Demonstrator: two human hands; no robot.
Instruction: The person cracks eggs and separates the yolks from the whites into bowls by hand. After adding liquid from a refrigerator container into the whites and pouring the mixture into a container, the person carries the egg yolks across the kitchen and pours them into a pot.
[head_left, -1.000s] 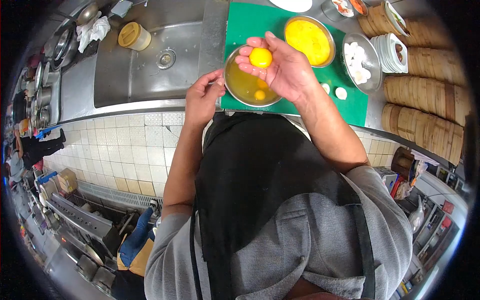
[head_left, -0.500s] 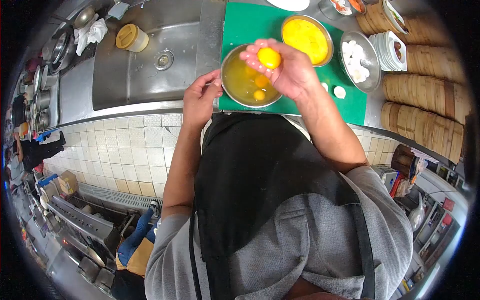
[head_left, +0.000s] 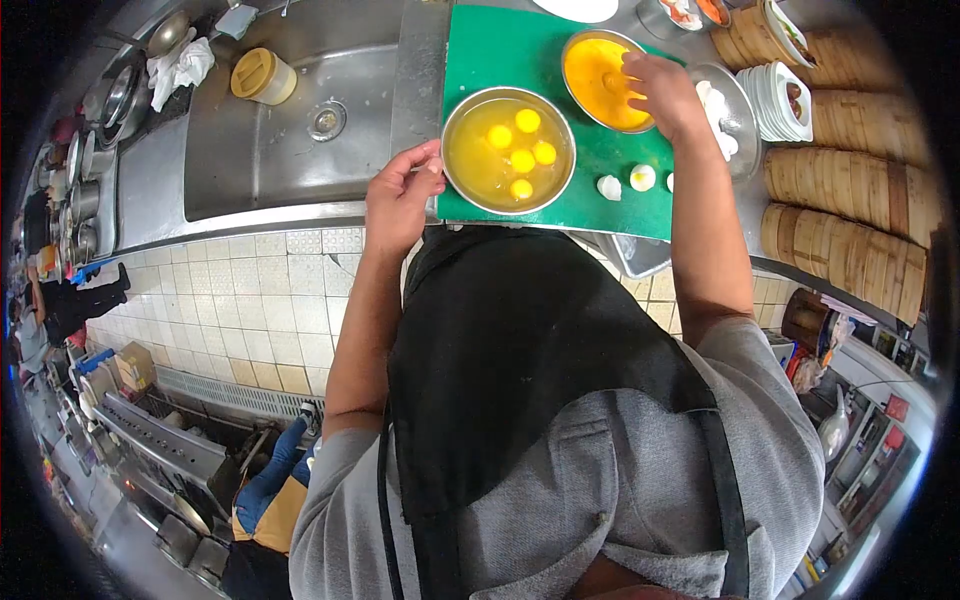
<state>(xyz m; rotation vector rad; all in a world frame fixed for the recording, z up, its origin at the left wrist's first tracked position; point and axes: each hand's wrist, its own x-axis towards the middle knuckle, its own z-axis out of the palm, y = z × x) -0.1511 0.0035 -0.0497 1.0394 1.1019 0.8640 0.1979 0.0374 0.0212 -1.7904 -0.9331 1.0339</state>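
A steel bowl of egg white (head_left: 470, 180) with several whole yolks in it stands on the green cutting board (head_left: 480, 45). My left hand (head_left: 404, 195) grips this bowl's left rim between thumb and fingers. Behind and to the right is a second bowl, full of yellow yolks (head_left: 596, 75). Over its right edge hovers my right hand (head_left: 662, 95), fingers apart and nothing in them. Eggshell pieces (head_left: 642, 178) lie on the board below that hand. A colander (head_left: 738, 125) holding white shells is partly hidden behind my right wrist.
To the left is a steel sink (head_left: 350, 85) with a yellow-lidded container (head_left: 264, 76). Stacked white dishes (head_left: 770, 105) and bamboo steamers (head_left: 850, 190) line the right side. A white plate (head_left: 580, 8) sits at the back. Other people are at the far left.
My right hand has moved from above the egg-white bowl to the yolk bowl, and the yolk has left its palm. More yolks and shells are now uncovered. My left hand has stayed put.
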